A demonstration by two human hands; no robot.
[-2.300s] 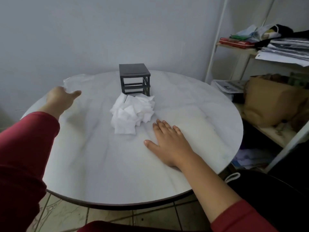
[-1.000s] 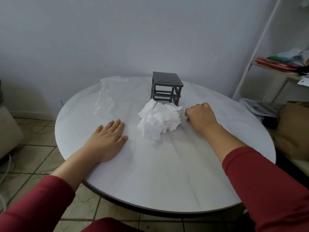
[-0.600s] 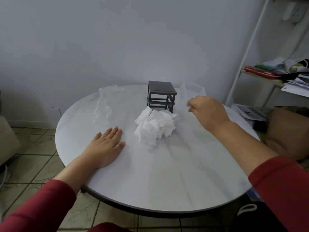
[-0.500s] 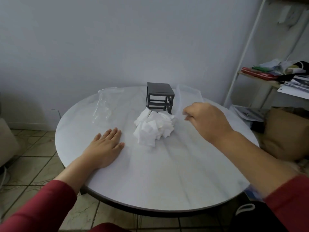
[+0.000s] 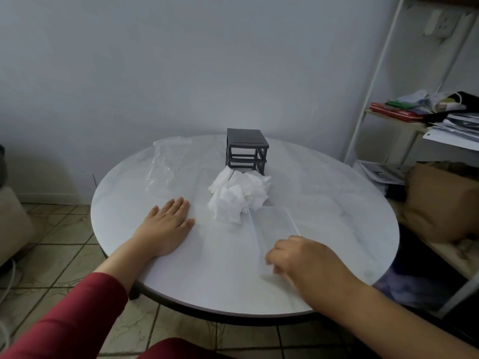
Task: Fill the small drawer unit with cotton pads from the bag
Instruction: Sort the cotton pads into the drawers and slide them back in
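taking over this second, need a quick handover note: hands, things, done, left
Left hand: flat on the table, holding nothing.
Right hand: grips the near end of a clear drawer lying on the table.
Cotton pads: loose pile in front of the drawer unit, whose slots look empty; bag lies far left, apparently emptied.
Done: pads tipped out, one drawer out.
Left: fill drawer, slide it in.

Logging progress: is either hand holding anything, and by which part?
Right hand grips the clear drawer by its near end, it seems; left hand rests flat on the table, holding nothing.
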